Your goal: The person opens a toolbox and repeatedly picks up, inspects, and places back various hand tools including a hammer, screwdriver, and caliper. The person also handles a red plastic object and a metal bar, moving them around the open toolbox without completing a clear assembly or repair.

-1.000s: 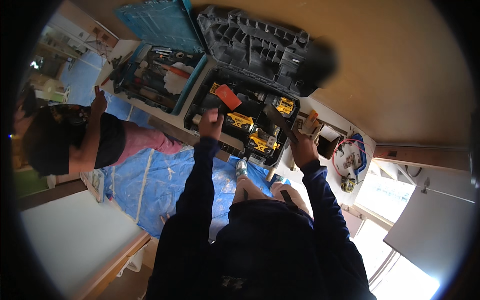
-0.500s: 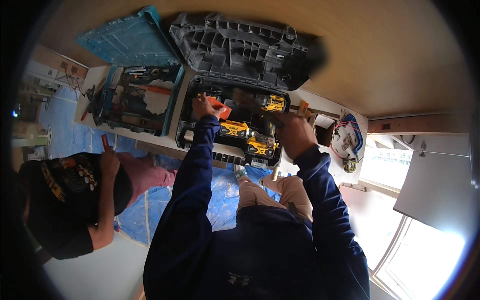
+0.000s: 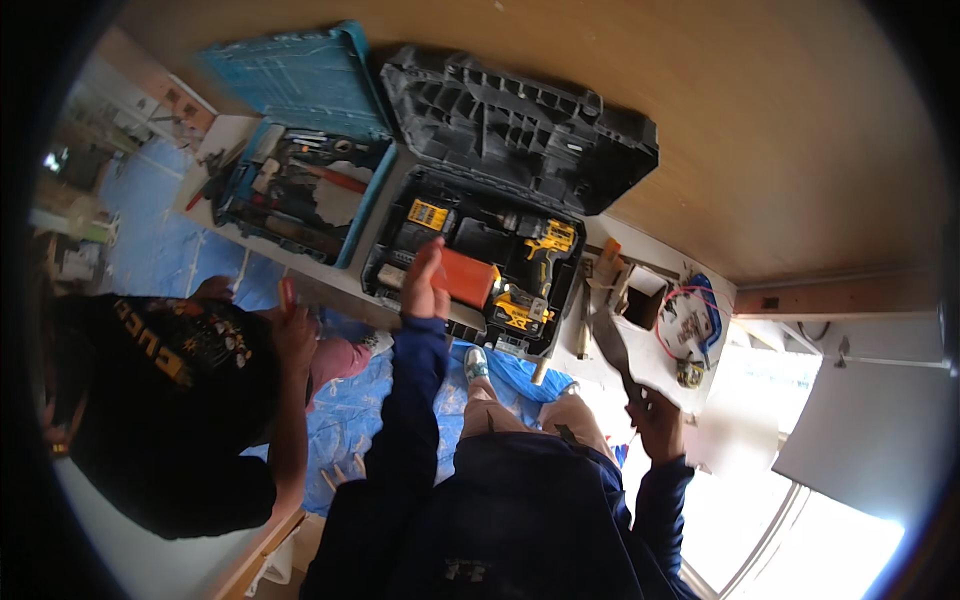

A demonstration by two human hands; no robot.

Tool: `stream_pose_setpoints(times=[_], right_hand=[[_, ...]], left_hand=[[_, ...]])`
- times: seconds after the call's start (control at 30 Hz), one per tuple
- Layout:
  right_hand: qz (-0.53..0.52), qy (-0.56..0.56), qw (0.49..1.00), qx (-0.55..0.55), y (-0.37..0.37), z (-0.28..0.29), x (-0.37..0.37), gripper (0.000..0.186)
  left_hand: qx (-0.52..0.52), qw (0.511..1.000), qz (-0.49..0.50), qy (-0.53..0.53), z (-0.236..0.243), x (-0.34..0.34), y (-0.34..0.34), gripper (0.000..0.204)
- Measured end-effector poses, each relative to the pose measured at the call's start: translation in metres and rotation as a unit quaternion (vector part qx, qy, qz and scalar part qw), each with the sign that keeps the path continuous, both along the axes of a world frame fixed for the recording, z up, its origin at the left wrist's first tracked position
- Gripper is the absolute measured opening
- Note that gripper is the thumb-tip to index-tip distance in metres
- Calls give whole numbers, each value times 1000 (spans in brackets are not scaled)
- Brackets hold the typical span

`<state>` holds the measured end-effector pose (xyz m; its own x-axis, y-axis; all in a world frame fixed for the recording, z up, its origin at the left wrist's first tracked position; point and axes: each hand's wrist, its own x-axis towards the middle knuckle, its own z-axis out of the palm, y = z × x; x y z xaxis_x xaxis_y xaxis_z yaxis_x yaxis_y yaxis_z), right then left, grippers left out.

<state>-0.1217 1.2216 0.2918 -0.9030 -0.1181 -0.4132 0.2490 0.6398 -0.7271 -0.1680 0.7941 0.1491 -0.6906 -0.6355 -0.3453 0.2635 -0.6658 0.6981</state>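
My left hand (image 3: 425, 285) grips an orange-red block (image 3: 466, 277) by its left end, over the open black tool case (image 3: 372, 262). The block hides part of the case's contents. In the case lie a yellow-and-black drill (image 3: 545, 245), a yellow-topped charger (image 3: 428, 213) and a yellow battery pack (image 3: 518, 308). Lower right, my right hand (image 3: 660, 427) is closed around the near end of a long dark hand tool (image 3: 614, 345). Its far end reaches the bench just right of the case; its exact kind is unclear.
An open teal case (image 3: 357, 215) with several hand tools stands left of the black one. On the right lie a blue saw (image 3: 712, 305) and a red cord (image 3: 668, 312). At left, another person (image 3: 180, 400) holds a small red object (image 3: 288, 294). Blue sheeting (image 3: 345, 410) covers the floor.
My right hand has swung back from above the case to the lower right, bringing the dark tool along. My left hand has come nearer with the orange-red block. The other person has leaned closer.
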Motion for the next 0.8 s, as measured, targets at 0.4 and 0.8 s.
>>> stream_pose_setpoints(times=[0.4, 0.8], right_hand=[[130, 1, 969, -209, 44, 39, 30, 55], [290, -14, 933, -213, 126, 67, 14, 54]], left_hand=[[228, 949, 31, 213, 88, 65, 169, 35], [205, 933, 126, 267, 113, 98, 248, 54]])
